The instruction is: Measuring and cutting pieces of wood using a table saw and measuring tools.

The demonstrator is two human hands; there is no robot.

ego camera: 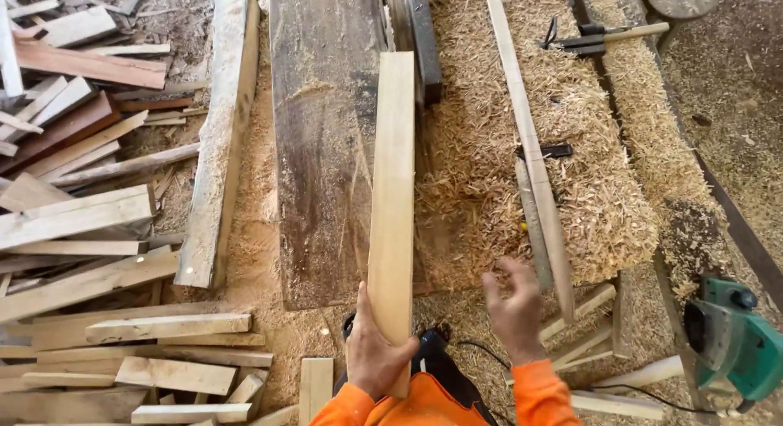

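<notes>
Pale, smooth-planed wooden board point(393, 189) over a dark, rough-worn wooden bench point(322, 149) strewn with coarse shavings point(489, 173).

I see my left hand point(373, 353) gripping a pale plank point(392, 206) at its near end, lying along the dark surface point(322, 149). My right hand point(514, 312) hovers open, blurred, near a slat point(530, 157) on shavings point(481, 189); a green tool point(734, 336), perhaps a planer, sits right.

**What the view conceals**

Right hand point(515, 312), at five o'clock, is motion-blurred; finger positions cannot be told. The pale plank point(392, 206) hides the left hand point(375, 353)'s palm and fingers. The green power tool point(734, 340), at four o'clock, is cut off by the right edge. The scrap-wood pile point(81, 230) runs past the left edge at nine o'clock.
</notes>
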